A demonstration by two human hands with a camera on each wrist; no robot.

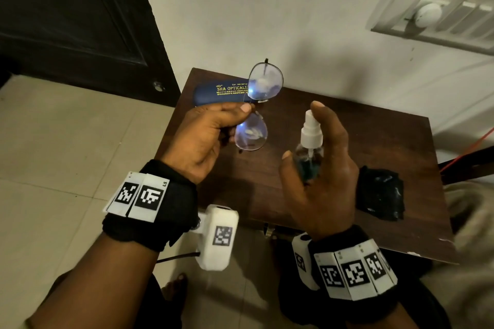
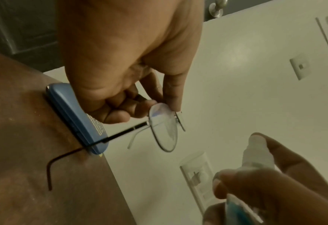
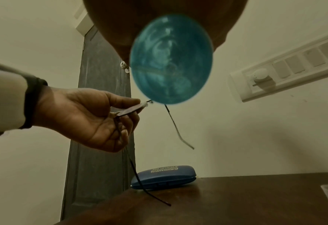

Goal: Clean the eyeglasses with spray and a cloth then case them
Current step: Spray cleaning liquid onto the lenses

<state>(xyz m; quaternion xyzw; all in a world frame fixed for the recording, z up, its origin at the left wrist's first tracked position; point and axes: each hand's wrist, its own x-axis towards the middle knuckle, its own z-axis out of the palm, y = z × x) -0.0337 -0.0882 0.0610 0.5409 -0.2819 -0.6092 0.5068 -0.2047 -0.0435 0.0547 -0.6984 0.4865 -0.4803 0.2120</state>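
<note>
The eyeglasses [image 1: 258,104] hang in the air above the far left part of the dark tabletop [image 1: 361,125], pinched at the bridge between thumb and fingers of the left hand [image 1: 205,139]. They look light and thin-framed, with wire rims and slim arms that would bend easily, and the lenses smudge or scratch at a touch, so the bridge or the rim edge is the sensible place to hold them, not the glass. Their long axis, lens to lens, runs near to far in the head view, one lens just beyond the thumb and the other just below it. The arms are unfolded and trail down toward the tabletop, as the right wrist view shows.

The right hand [image 1: 323,168] is wrapped round a small spray bottle [image 1: 310,147] with a white pump and blue-green liquid, forefinger over the top. The nozzle seems aimed left, at the lenses. The bottle is probably light, hard and smooth.

A closed blue case [image 1: 222,92] lies at the far left edge, and a crumpled black cloth [image 1: 379,195] lies near the right side.
</note>
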